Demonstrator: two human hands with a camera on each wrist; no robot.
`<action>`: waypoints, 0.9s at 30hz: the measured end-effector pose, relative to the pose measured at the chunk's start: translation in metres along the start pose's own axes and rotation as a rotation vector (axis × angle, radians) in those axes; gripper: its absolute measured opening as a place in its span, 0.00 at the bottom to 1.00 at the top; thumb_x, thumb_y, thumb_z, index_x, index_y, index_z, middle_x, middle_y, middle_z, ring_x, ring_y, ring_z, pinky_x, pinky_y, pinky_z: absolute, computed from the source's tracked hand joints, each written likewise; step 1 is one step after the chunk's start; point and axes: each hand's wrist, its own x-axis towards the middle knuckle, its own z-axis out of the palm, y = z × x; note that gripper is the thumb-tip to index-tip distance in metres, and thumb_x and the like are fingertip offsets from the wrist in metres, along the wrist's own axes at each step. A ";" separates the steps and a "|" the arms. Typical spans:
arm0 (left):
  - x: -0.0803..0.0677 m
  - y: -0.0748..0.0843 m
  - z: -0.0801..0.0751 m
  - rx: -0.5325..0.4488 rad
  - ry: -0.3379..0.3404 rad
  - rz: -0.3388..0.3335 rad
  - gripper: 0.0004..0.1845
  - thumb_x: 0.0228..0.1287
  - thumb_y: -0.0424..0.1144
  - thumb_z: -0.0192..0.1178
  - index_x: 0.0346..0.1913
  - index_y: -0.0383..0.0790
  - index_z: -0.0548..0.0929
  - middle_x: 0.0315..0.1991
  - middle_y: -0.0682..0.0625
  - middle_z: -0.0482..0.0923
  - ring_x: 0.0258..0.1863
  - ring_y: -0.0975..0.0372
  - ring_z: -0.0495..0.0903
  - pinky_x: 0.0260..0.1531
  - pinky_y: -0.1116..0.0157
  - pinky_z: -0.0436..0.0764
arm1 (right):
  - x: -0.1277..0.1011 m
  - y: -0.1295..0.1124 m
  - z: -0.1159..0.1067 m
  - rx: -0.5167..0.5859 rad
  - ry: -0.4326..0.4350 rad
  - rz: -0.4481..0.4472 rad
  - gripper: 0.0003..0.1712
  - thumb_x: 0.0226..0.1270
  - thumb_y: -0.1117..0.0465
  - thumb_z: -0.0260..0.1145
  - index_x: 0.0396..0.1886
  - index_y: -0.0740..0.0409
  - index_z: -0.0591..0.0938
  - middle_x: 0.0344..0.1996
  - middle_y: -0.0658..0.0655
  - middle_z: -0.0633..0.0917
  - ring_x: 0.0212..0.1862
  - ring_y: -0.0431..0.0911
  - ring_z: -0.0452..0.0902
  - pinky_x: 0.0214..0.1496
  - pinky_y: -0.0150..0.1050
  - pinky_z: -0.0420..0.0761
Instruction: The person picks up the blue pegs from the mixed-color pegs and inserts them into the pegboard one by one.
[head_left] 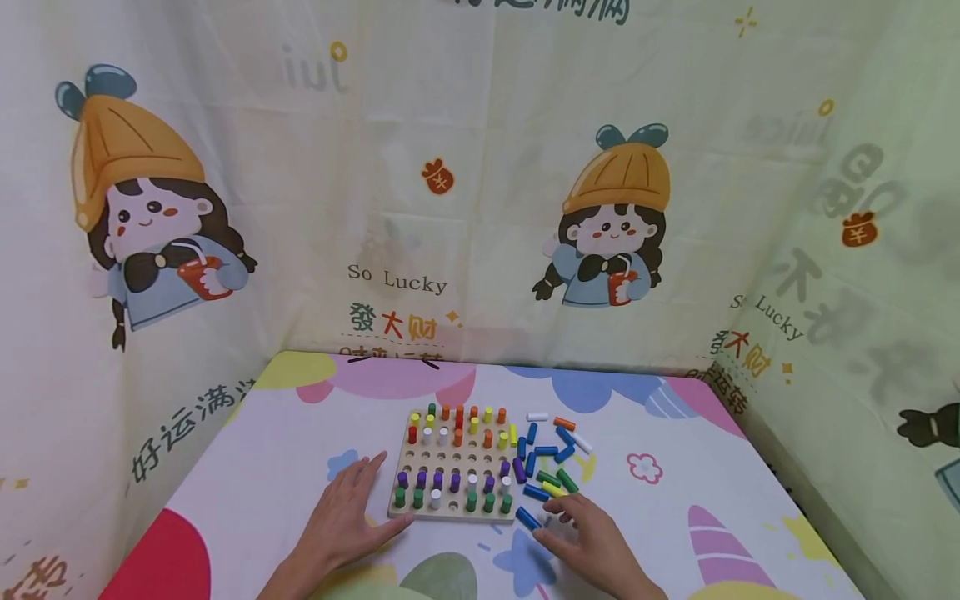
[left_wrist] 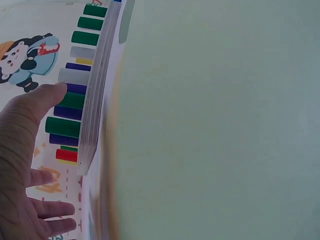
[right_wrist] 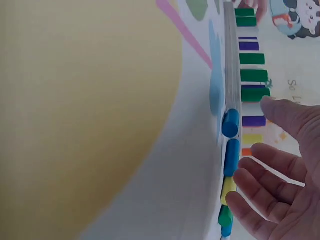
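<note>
A wooden pegboard lies on the table, with coloured pegs upright in many of its holes. Purple, green and white pegs fill most of the near rows; yellow, orange, red and white ones stand at the far side. My left hand is spread beside the board's left edge, its thumb by the near corner. To the right, my right hand hovers at the near end of the loose pegs with fingers loosely bent and nothing between them. Closest to it are a blue peg and a yellow peg.
Several loose blue pegs lie scattered right of the board, among green pegs, white pegs and an orange peg. A patterned cloth covers the table. Printed curtains hang behind and at both sides.
</note>
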 end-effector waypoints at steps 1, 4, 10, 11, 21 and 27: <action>0.001 -0.001 0.001 -0.002 0.004 0.003 0.58 0.50 0.77 0.64 0.75 0.40 0.67 0.69 0.32 0.69 0.68 0.37 0.69 0.64 0.34 0.68 | 0.001 0.000 0.000 0.005 -0.011 0.006 0.22 0.64 0.42 0.74 0.47 0.51 0.85 0.42 0.46 0.84 0.40 0.40 0.77 0.40 0.35 0.81; 0.003 -0.004 0.003 -0.022 0.000 0.000 0.56 0.50 0.75 0.66 0.73 0.39 0.69 0.68 0.32 0.70 0.68 0.37 0.68 0.66 0.35 0.67 | 0.005 -0.002 0.001 0.018 -0.031 0.023 0.21 0.62 0.44 0.75 0.46 0.52 0.85 0.40 0.46 0.85 0.39 0.40 0.76 0.39 0.34 0.80; 0.008 -0.006 0.001 -0.121 -0.065 -0.043 0.56 0.48 0.72 0.71 0.73 0.38 0.69 0.69 0.32 0.69 0.69 0.36 0.66 0.65 0.34 0.66 | 0.013 -0.002 0.005 -0.005 -0.059 0.049 0.21 0.60 0.44 0.77 0.44 0.53 0.86 0.35 0.45 0.83 0.35 0.38 0.74 0.38 0.34 0.79; 0.009 -0.007 0.001 -0.135 -0.072 -0.042 0.56 0.48 0.71 0.72 0.73 0.38 0.69 0.69 0.32 0.69 0.69 0.36 0.66 0.65 0.33 0.66 | 0.014 -0.003 0.005 -0.013 -0.060 0.052 0.21 0.59 0.45 0.78 0.43 0.53 0.86 0.34 0.45 0.83 0.35 0.39 0.74 0.37 0.33 0.79; 0.018 -0.013 0.002 -0.178 -0.103 0.023 0.56 0.47 0.69 0.74 0.75 0.42 0.68 0.71 0.30 0.65 0.72 0.34 0.61 0.66 0.31 0.64 | 0.023 -0.006 0.010 -0.074 -0.066 0.080 0.21 0.55 0.45 0.80 0.40 0.52 0.85 0.29 0.45 0.79 0.32 0.40 0.71 0.34 0.31 0.75; 0.023 -0.015 0.006 -0.188 -0.105 0.052 0.56 0.44 0.71 0.74 0.75 0.46 0.69 0.72 0.29 0.63 0.72 0.33 0.60 0.65 0.29 0.63 | 0.026 -0.008 0.012 -0.108 -0.063 0.085 0.17 0.56 0.46 0.80 0.37 0.50 0.85 0.28 0.45 0.77 0.31 0.40 0.69 0.32 0.31 0.74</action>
